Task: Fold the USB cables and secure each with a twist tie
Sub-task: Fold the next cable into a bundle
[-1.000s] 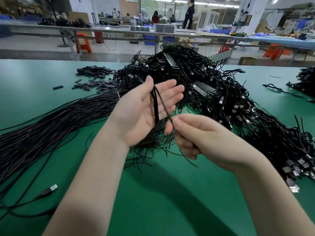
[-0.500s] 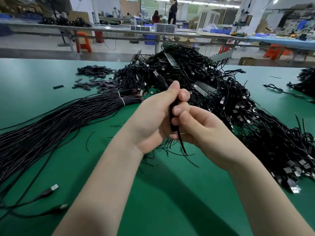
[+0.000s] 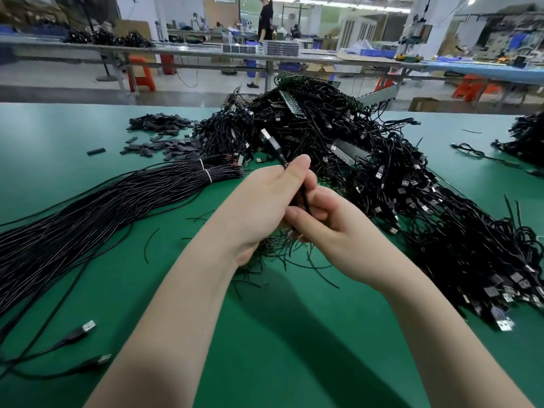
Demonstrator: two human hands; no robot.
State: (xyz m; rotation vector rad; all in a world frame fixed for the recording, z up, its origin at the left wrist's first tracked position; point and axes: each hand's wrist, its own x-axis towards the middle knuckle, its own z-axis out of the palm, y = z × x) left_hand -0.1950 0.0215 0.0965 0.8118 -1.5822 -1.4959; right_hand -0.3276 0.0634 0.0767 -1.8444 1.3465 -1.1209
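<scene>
My left hand (image 3: pixel 265 201) grips a folded black USB cable (image 3: pixel 273 148); its plug end sticks up above my fingers. My right hand (image 3: pixel 332 231) meets the left and pinches the cable bundle just below it, where a thin black twist tie may lie, though I cannot make it out between the fingers. Loose black twist ties (image 3: pixel 294 254) lie scattered on the green table (image 3: pixel 294 334) under both hands. A big heap of folded black USB cables (image 3: pixel 382 178) rises behind and to the right.
A long bundle of straight black cables (image 3: pixel 88 225) lies at the left, banded with white ties. Two loose USB plugs (image 3: pixel 88 326) rest near the front left edge. Small black sleeves (image 3: pixel 164 142) are piled at the back left. Another cable pile (image 3: pixel 527 136) sits far right.
My left hand went from open with the cable across its palm to closed around it. My right hand moved up against the left. The plug end now points up.
</scene>
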